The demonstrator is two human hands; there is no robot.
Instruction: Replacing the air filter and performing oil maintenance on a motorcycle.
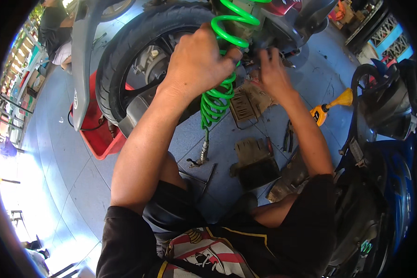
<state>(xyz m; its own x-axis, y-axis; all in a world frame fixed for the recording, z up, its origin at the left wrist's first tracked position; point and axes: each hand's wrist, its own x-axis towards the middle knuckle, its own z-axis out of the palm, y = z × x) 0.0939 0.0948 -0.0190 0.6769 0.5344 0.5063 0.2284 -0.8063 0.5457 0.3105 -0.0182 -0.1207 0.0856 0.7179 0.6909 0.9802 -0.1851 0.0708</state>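
Observation:
A bright green coiled hose point(216, 98) hangs in front of the motorbike, and a metal fitting point(204, 150) at its lower end reaches down near the floor. My left hand point(197, 62) is closed beside the coils, its thumb crossing in front of them. Whatever its curled fingers hold is hidden from view. To the right of the hose, my right hand point(274, 76) reaches under the motorbike's body, slightly blurred, with its fingers apart. The rear wheel point(113, 60) stands left of my hands, its black tyre facing me.
A red tray point(102, 146) lies below the wheel. On the tiled floor are a dark open box point(259, 173), pliers point(288, 139), a T-shaped tool point(207, 180) and a yellow funnel-topped bottle point(319, 114). Another motorbike point(384, 162) stands at right. A person point(55, 32) sits at far left.

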